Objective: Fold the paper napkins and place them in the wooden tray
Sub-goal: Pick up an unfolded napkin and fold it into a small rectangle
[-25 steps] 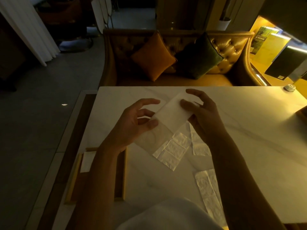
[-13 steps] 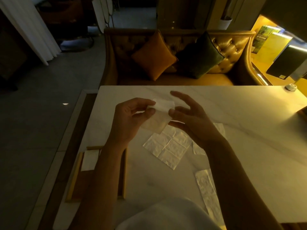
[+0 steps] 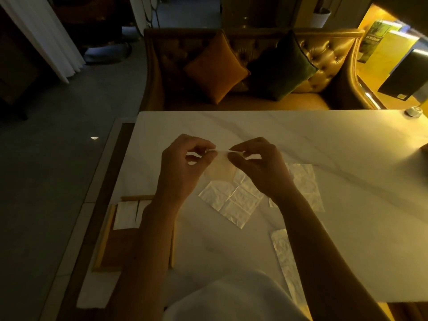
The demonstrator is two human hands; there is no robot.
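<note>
Above the white marble table (image 3: 324,144) I hold a small folded paper napkin (image 3: 220,169). My left hand (image 3: 183,165) pinches its top left corner and my right hand (image 3: 257,167) pinches its top right corner, so it hangs folded between them. An unfolded embossed napkin (image 3: 231,200) lies flat under my hands. Another napkin (image 3: 305,184) lies to the right, partly behind my right wrist. A long one (image 3: 287,258) lies near the front edge. The wooden tray (image 3: 105,239) sits at the table's left, partly under my left forearm, with folded white napkins (image 3: 126,215) at its far end.
A tufted golden sofa (image 3: 324,52) with an orange cushion (image 3: 215,68) and a dark green cushion (image 3: 282,66) stands behind the table. A small round white object (image 3: 414,111) sits at the far right corner. Grey floor lies to the left.
The napkin was a long strip held by both hands; it is now folded smaller, with both hands pinching its top edge close together, lower over the table.
</note>
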